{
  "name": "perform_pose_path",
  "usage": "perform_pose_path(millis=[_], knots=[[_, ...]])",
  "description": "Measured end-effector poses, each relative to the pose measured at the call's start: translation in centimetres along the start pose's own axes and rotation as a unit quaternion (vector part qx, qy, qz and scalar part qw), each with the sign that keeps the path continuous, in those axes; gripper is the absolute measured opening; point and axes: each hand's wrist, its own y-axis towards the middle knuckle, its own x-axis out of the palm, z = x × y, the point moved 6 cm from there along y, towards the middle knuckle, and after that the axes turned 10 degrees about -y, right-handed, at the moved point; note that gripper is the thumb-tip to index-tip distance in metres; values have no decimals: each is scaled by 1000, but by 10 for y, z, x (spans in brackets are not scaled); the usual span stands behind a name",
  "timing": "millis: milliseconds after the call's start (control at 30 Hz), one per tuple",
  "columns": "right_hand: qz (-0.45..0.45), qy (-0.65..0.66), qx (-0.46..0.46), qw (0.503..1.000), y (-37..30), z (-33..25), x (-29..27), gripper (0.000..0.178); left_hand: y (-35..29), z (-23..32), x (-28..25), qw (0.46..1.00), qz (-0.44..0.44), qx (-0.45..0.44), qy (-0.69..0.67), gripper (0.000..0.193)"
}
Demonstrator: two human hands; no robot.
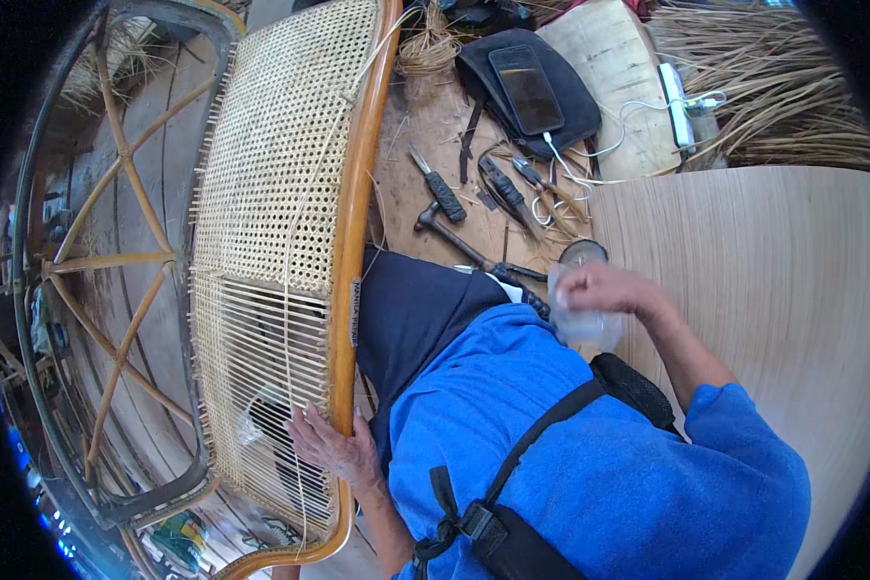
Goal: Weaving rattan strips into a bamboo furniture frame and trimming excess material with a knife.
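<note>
A chair-like frame of varnished orange-brown wood stands along my left side, with a cane panel woven across it. The upper part of the panel is a close mesh with small holes; lower down, mostly parallel cane strands cross the gap. My left hand rests on these strands beside the wooden rail, its fingers stretched out. A long loose cane strand runs down over the panel to near that hand. My right hand is curled, with blurred translucent plastic at its fingers; whether it is a bag or a tub I cannot tell.
A round jar-like thing is behind my right hand. Near my lap lie a hammer, a black-handled knife and pliers. A phone lies on a black pouch, by a white power strip and cane bundles.
</note>
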Motion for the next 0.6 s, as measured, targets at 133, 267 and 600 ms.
perform_pose_path(millis=[133,267,600], knots=[[236,132,25,962,6,-7,-63,20,-2,0,0,1000,-2,-6,-5,73],[366,164,-59,914,19,-18,-92,17,-1,2,0,1000,-3,-12,-10,74],[289,309,-44,905,38,-63,-32,17,94,104,-18,876,-216,-69,-426,50]])
